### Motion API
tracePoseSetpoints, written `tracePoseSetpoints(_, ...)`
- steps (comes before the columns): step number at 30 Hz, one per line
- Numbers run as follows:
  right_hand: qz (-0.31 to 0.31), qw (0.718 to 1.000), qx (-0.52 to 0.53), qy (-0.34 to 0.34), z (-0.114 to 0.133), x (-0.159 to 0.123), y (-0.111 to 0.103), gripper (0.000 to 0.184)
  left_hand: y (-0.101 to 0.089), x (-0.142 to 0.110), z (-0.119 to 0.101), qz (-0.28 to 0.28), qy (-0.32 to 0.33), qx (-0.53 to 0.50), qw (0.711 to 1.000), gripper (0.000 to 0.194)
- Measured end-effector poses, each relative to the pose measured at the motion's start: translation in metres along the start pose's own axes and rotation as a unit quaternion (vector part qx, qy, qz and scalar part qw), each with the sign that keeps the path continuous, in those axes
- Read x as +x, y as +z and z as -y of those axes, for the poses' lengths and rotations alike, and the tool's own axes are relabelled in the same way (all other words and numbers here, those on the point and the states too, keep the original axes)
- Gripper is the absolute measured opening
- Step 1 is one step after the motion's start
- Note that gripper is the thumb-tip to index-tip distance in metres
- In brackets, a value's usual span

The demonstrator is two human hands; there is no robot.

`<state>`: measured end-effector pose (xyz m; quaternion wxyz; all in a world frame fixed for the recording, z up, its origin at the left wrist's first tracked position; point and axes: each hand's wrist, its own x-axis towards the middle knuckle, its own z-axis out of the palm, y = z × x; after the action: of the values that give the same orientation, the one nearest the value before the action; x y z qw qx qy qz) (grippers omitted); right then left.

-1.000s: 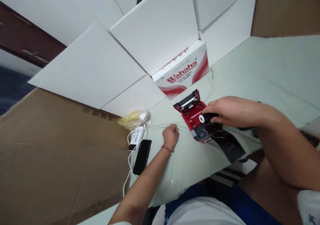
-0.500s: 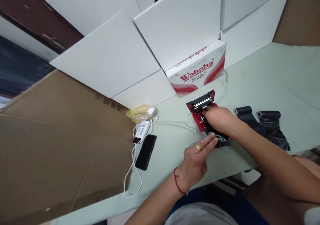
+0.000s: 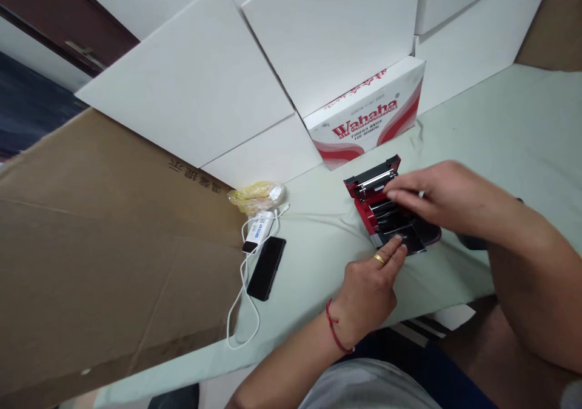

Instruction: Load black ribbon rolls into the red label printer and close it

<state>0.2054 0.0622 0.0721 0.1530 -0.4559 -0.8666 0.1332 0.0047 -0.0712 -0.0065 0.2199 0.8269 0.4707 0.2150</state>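
A small red printer sits open on the pale green cloth, with its lid raised toward the far side and a metal roller in the lid. Black ribbon film lies across its open compartment and spills toward me. My right hand spreads just above the compartment, its fingertips close to the ribbon. My left hand, wearing a gold ring and a red wrist cord, presses its fingertips on the film at the printer's near end. Any ribbon rolls are hidden beneath my right forearm.
A white-and-red Wahaha carton stands behind the printer against white panels. To the left lie a black phone, a white charger with cable and a yellow plastic bag. A large cardboard sheet fills the lower left.
My left hand has come in onto the printer's near end. My right hand has lifted off the compartment, and the ribbon now lies inside. The loose black rolls at right have gone from view.
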Motion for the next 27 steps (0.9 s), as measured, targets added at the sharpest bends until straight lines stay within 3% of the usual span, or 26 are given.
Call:
tracePoseSetpoints(2, -0.126, 0.992, 0.003, 0.006, -0.009, -0.003, -0.007, 0.039, 0.001, 0.001, -0.002, 0.015, 0.015, 0.051, 0.998, 0.083)
tracePoseSetpoints(4, -0.168, 0.985, 0.0, -0.027, -0.018, 0.003, -0.001, 0.046, 0.001, 0.001, -0.003, 0.02, 0.025, 0.09, 0.995, 0.082)
tracePoseSetpoints(7, -0.119, 0.988, -0.011, -0.095, -0.027, 0.017, 0.018, 0.052, 0.001, -0.001, -0.006, 0.021, 0.033, 0.117, 0.992, 0.082)
tracePoseSetpoints(10, -0.078, 0.991, -0.043, -0.103, -0.025, 0.02, 0.028, 0.047, 0.001, -0.003, -0.009, 0.028, 0.031, 0.121, 0.992, 0.084)
tracePoseSetpoints(14, -0.023, 0.995, -0.073, -0.057, -0.015, 0.001, 0.019, 0.041, 0.0, -0.004, -0.013, 0.033, 0.017, 0.112, 0.993, 0.086)
tracePoseSetpoints(21, 0.168, 0.979, -0.111, 0.028, 0.014, -0.034, 0.013, 0.049, -0.002, -0.002, -0.008, 0.039, 0.0, 0.072, 0.997, 0.088)
tracePoseSetpoints(25, 0.203, 0.966, -0.146, 0.071, 0.036, -0.035, 0.014, 0.049, -0.003, -0.002, -0.005, 0.025, 0.006, 0.029, 0.999, 0.085)
tracePoseSetpoints(27, 0.211, 0.962, -0.152, 0.078, 0.041, -0.032, 0.012, 0.046, -0.007, -0.003, -0.005, -0.014, 0.012, -0.016, 1.0, 0.077)
